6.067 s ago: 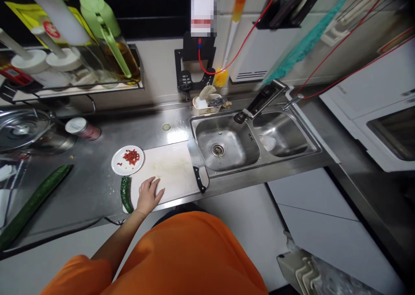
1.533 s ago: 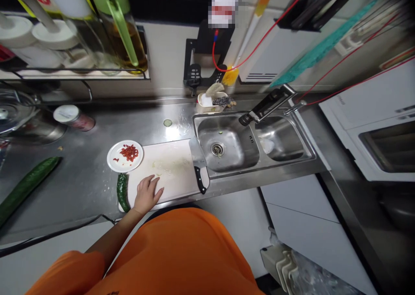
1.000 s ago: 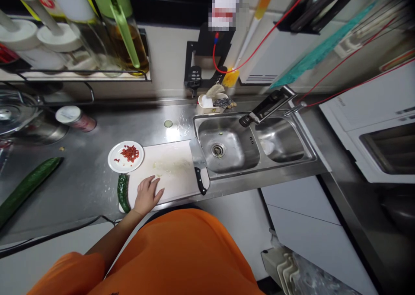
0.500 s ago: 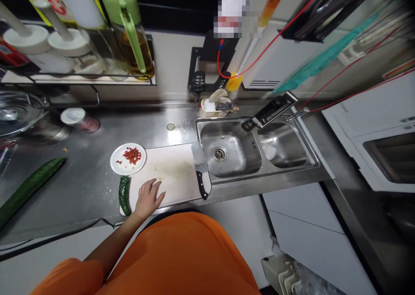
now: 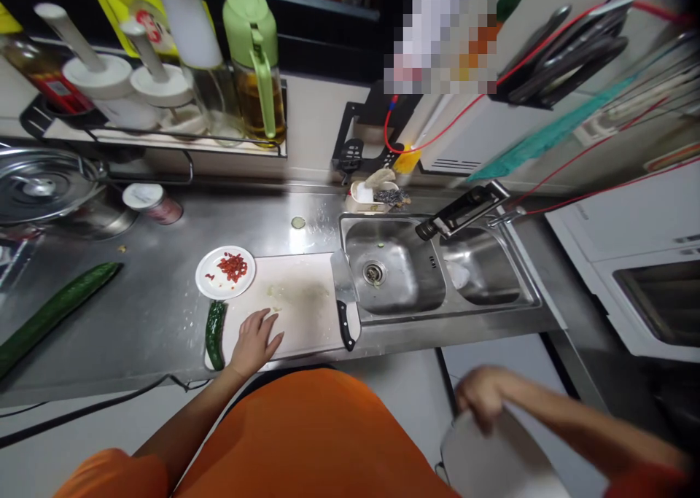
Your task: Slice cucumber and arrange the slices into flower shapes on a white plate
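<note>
My left hand [image 5: 255,343] lies with its fingers apart on the white cutting board [image 5: 295,330], holding nothing. Left of it, a short piece of cucumber [image 5: 215,334] is on the board's left edge. A white plate [image 5: 205,285] with chopped red pieces [image 5: 232,267] touches the board's upper left corner. On the board's right side is a knife [image 5: 345,323], its black handle toward me. At the lower right, my right hand [image 5: 482,396] grips the top of a pale grey panel-like object [image 5: 495,450], below counter height. Motion blurs that hand, and the object's lower part is out of view.
A long cucumber [image 5: 57,308] rests on the steel counter at left, near a lidded pot [image 5: 82,206] and a small can [image 5: 153,203]. The double sink [image 5: 402,316] and its black faucet [image 5: 456,214] are at right. Bottles [image 5: 257,75] stand on a rack behind.
My right hand has come into view from the right, with the pale grey object in its grip. My left hand stays on the board. The whole view has shifted slightly.
</note>
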